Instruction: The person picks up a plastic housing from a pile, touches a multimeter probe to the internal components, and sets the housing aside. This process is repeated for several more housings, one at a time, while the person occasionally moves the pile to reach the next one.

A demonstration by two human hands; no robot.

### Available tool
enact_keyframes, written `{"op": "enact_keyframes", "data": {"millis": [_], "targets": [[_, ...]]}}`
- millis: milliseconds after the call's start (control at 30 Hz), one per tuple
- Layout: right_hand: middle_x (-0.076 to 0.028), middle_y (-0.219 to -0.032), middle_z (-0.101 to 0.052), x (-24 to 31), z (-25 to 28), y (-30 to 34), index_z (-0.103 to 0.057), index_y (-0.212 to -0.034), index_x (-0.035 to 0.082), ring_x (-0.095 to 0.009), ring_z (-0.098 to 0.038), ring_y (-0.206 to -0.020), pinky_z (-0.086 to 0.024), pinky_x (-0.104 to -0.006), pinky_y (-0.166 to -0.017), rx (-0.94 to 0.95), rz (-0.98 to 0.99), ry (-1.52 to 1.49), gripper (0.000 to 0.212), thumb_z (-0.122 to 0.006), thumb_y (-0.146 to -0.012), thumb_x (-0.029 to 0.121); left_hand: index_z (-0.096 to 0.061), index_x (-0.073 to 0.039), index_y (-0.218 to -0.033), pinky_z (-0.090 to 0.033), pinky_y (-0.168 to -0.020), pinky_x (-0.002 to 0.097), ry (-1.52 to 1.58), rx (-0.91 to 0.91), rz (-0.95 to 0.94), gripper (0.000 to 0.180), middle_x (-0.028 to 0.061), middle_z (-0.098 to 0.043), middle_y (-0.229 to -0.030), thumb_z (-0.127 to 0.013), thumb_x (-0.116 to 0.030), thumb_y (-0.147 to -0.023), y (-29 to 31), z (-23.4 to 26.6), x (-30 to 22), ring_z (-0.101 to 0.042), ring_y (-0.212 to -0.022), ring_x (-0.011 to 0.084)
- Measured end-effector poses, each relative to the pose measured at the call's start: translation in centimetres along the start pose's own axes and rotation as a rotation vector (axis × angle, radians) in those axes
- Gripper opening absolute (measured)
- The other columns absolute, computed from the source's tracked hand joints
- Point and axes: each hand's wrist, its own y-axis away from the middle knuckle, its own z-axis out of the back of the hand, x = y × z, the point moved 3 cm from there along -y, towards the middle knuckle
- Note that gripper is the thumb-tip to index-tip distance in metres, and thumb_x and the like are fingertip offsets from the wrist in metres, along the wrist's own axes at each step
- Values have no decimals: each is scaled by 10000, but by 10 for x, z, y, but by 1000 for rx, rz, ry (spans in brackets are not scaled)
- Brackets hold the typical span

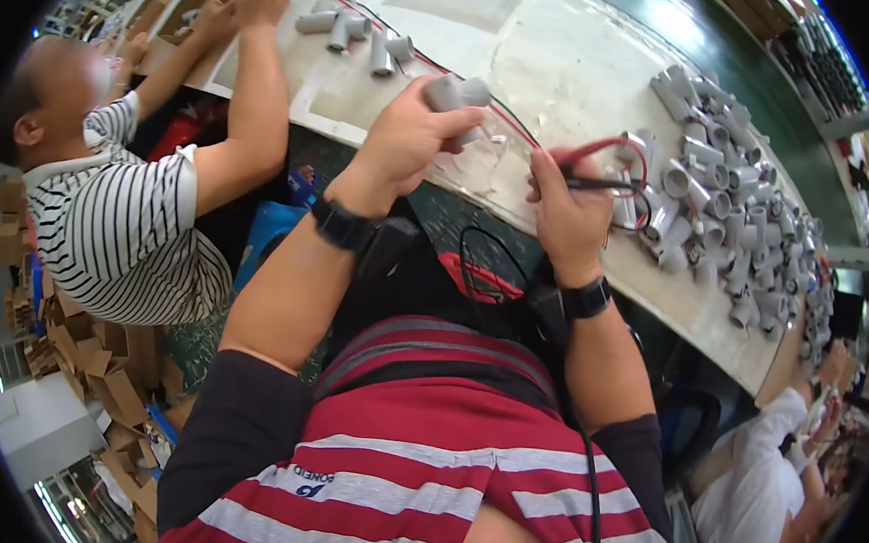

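Note:
Over the near edge of the worktable [557,50], my left hand [408,136] is closed around a grey T-shaped tubular part [455,94], with the thumb across its side. A small white connector [499,139] shows just right of that part. To the right, my right hand [569,215] is closed on a pair of test leads. The red lead [636,154] loops over the knuckles, and a black probe [599,185] points right from the fingers. Both hands are apart, at about the same height.
A large heap of similar grey parts [718,189] covers the table's right side. Several more [348,29] lie at the far left, beside a red and black cable pair [418,52]. A co-worker [131,193] works at the left; another person [760,481] sits lower right. Cardboard boxes [114,381] fill the lower left.

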Motion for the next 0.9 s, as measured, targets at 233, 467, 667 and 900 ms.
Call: {"op": "enact_keyframes", "data": {"millis": [233,467,667,900], "targets": [[-41,-793,-698,7,-23,-7,-694,-989,3,-107,-620,-608,-498,-242,-529,18,-199,-277,159,-751,-970,151,-570,-3,-1288,-566,-749,276,100,34,28,433,81,-682,-1052,-777,-61,-912,36,5,28,-657,-888,134],[-29,-776,-687,5,-31,-3,-696,-970,12,-79,-602,-590,-483,-227,-517,56,-230,-107,162,-756,-968,163,-587,-20,-1289,-586,-817,298,-50,42,-141,419,80,-684,-1060,-773,-53,-915,45,0,35,-674,-944,141],[-24,-746,-677,5,-34,0,-697,-966,8,-72,-599,-578,-484,-225,-509,40,-162,19,172,-759,-965,168,-573,-36,-1345,-588,-842,301,-66,63,-134,459,70,-674,-1134,-768,-46,-930,45,2,36,-658,-991,140],[-19,-735,-674,4,-32,-6,-697,-969,8,-76,-599,-570,-495,-228,-509,10,-236,-17,184,-761,-964,180,-586,-36,-1299,-585,-814,293,-44,49,-165,449,65,-682,-1039,-789,-44,-898,47,1,39,-676,-928,135]]}}
